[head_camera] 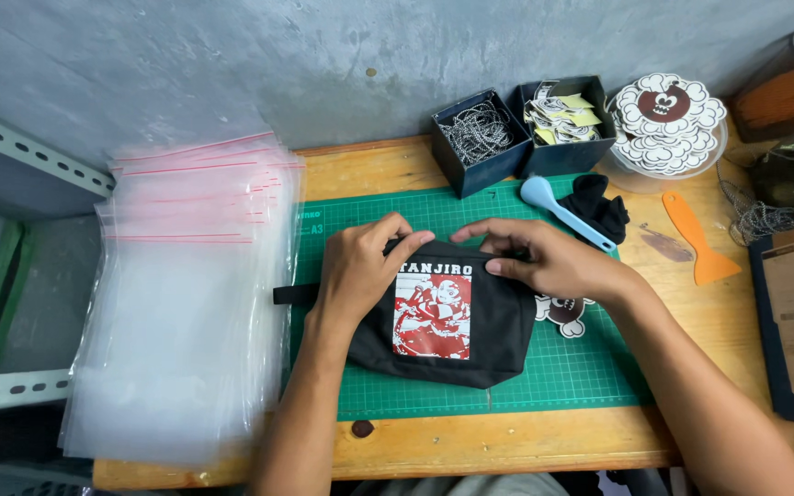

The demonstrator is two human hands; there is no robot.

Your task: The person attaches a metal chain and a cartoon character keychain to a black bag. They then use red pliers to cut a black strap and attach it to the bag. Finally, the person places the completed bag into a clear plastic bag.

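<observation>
- The wooden table (507, 450) carries everything, and the green cutting mat (581, 377) on it is your flat work surface; keep the pouch fully on the mat so it does not slide onto the bare wood
- The stack of clear zip bags (186, 303) with red seal strips lies to your left, overhanging the table edge and partly over the mat; mind your left forearm so it does not drag the pile off
- The black zip pouch (438, 321) with a red and white print lies in the middle of the mat, print up, its small side loop pointing left; judging from where your fingers meet, the top edge is what you are working, so press it flat and keep it straight
- Your left hand (360, 271) rests palm down over the pouch's upper left, fingers curled onto the top edge; it pins the fabric rather than gripping anything
- Your right hand (549, 257) reaches in from the right, fingers loosely extended, tips touching the same top edge; whether it pinches a zip pull I cannot tell
- Behind sit two dark boxes (521, 133), one with ball chains, one with small tags, well apart from your hands
- The light blue scoop (562, 211) and the cartoon sticker (564, 314) lie just beside your right wrist; avoid sweeping them
</observation>
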